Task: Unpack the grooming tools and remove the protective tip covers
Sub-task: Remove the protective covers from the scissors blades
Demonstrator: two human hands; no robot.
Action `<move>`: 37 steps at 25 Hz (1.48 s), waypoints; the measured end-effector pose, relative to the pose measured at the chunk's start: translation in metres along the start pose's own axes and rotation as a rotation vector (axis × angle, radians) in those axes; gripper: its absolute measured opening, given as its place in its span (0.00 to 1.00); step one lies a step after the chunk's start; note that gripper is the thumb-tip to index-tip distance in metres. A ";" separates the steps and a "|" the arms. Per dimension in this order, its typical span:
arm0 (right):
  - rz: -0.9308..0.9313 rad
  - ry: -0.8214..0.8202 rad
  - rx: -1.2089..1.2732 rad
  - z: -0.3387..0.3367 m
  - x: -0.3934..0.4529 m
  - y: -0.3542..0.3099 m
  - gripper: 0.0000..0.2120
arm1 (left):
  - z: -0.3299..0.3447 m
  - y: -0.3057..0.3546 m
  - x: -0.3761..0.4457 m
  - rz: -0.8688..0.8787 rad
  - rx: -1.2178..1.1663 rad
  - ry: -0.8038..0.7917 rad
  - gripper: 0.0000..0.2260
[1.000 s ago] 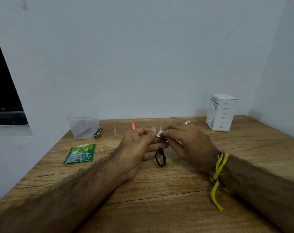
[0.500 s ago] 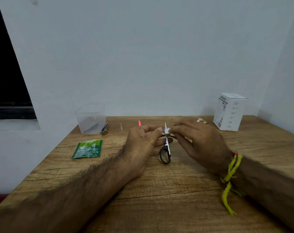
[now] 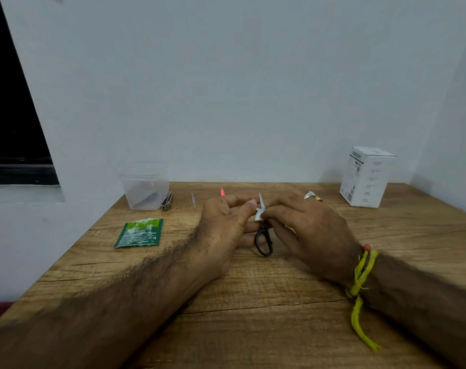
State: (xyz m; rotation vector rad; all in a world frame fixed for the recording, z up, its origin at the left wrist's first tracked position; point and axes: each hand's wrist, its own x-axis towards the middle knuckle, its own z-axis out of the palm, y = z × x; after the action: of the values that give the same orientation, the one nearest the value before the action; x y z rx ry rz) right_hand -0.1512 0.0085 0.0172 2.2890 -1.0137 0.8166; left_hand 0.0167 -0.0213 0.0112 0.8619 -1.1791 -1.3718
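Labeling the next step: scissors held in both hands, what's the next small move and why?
Probably slide the white cover up off the scissors: the right hand pinches it, the left hand steadies the tool, and the blade tip already pokes out.

Scissors (image 3: 264, 239) sat mid-table (image 3: 253, 315), held between left hand (image 3: 224, 230) and right hand (image 3: 309, 230). Tub (image 3: 144, 186) stood back left, clipper (image 3: 167, 202) just right of it, packet (image 3: 139, 233) in front. Box (image 3: 366, 177) stood back right.
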 end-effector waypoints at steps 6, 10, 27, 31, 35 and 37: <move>0.040 -0.005 0.036 0.000 -0.001 0.001 0.06 | -0.001 0.000 0.000 0.007 -0.008 -0.009 0.06; 0.058 0.001 0.054 -0.001 -0.003 0.005 0.07 | -0.001 -0.001 -0.001 0.020 0.005 -0.022 0.06; 0.044 -0.005 0.086 0.001 -0.005 0.005 0.07 | -0.001 0.000 0.000 0.005 -0.006 -0.041 0.08; 0.040 -0.010 0.078 0.000 -0.004 0.005 0.06 | -0.004 0.001 0.000 0.008 -0.012 -0.049 0.08; 0.013 -0.006 0.070 -0.002 -0.003 -0.003 0.06 | -0.002 0.001 -0.002 0.029 -0.001 -0.039 0.08; 0.006 -0.004 0.067 -0.001 -0.003 -0.007 0.05 | -0.002 0.000 -0.001 0.039 0.009 -0.020 0.08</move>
State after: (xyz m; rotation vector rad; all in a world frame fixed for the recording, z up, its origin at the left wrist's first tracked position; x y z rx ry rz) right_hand -0.1478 0.0145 0.0147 2.3450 -1.0100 0.8611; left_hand 0.0193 -0.0204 0.0107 0.8290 -1.2120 -1.3476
